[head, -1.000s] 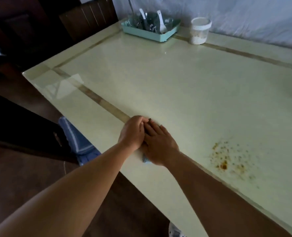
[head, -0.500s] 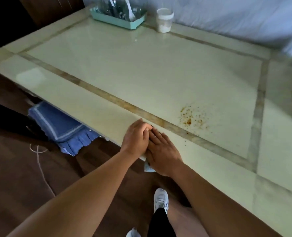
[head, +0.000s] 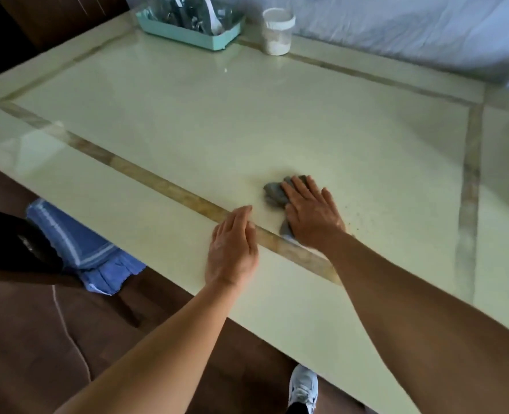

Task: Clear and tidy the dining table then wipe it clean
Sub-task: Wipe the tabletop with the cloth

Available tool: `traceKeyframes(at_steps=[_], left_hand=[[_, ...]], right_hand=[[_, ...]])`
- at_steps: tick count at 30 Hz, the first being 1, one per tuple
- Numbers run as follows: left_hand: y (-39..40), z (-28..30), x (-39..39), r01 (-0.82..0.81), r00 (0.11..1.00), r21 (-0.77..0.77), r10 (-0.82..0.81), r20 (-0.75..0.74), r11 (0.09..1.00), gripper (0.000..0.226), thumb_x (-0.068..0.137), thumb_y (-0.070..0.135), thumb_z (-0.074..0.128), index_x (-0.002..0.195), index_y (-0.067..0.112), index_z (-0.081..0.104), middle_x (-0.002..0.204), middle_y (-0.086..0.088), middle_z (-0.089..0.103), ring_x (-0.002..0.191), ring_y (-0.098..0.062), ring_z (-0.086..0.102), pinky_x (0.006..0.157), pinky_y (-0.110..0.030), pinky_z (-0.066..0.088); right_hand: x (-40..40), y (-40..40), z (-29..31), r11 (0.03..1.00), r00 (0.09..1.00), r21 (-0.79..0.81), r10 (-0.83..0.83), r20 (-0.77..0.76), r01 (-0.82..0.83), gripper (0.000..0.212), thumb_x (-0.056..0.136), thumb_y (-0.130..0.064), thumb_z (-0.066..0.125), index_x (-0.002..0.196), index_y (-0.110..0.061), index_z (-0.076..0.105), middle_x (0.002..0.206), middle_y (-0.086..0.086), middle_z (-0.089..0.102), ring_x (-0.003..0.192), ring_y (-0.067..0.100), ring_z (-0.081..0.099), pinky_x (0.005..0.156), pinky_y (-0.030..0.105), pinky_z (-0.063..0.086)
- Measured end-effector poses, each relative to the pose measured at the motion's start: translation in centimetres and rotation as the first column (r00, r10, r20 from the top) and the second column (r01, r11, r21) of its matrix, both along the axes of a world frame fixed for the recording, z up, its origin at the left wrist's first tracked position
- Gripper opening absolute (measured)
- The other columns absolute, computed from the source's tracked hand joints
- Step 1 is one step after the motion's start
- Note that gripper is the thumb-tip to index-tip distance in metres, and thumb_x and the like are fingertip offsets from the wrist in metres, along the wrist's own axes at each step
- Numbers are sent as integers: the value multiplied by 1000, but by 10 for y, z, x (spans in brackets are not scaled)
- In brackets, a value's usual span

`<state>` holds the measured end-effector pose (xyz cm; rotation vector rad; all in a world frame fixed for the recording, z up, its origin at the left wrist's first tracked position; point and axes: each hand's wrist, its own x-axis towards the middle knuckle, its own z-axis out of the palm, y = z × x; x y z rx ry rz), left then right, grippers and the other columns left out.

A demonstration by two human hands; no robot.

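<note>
The pale green glossy dining table (head: 247, 121) with brown inlay stripes fills the view. My right hand (head: 311, 213) lies flat, palm down, pressing a crumpled grey cloth (head: 274, 192) onto the tabletop; the cloth sticks out to the left of and beyond the fingers. A few small brown crumbs (head: 351, 227) lie just right of that hand. My left hand (head: 232, 246) rests on its edge with fingers straight and together, a short way left of the cloth, holding nothing.
A teal tray (head: 193, 34) with cutlery and a white lidded jar (head: 277, 31) stand at the far edge by the wall. A blue cloth (head: 77, 249) shows below the table's near-left edge. My white shoe (head: 302, 386) stands on the brown floor.
My right hand has slid the cloth forward and right from the near edge onto the brown stain, which is now covered. My left hand has come off the right one.
</note>
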<state>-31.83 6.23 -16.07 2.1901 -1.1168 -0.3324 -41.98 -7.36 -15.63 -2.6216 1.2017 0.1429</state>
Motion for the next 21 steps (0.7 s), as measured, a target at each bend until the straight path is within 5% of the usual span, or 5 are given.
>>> traceKeyframes(at_steps=[5,10,17,21], left_hand=[[-3,-2,1,-15,1000,-14,15,12,1000,43,95,18,37,138,22,40,132,-2,54,121,-22,47,103,-35,36],[-4,-2,3,10,997,71,-15,75,997,43,97,23,34,140,23,36,141,1,46,129,-19,41,108,-29,28],[-1,0,1,27,997,104,-35,71,994,40,97,22,32,137,20,40,141,-3,46,127,-23,43,105,-35,33],[-7,7,-5,19,985,139,-42,165,990,36,96,22,36,129,16,47,133,-6,53,123,-24,47,103,-36,34]], right_hand=[[17,-57,-3,997,995,-21,-79,65,80,52,100,-33,19,152,-28,12,161,-8,5,149,17,-2,119,39,3],[24,-30,-5,989,986,6,-148,77,148,56,99,-37,21,153,-26,7,162,-4,-1,149,17,-6,120,37,-1],[-15,69,3,996,996,46,67,61,-70,56,100,-39,16,152,-26,-3,161,-7,-10,147,13,-15,118,32,-8],[-67,93,6,965,966,58,254,51,-257,65,87,-48,-5,151,-32,-7,154,-15,-21,141,9,-26,116,30,-13]])
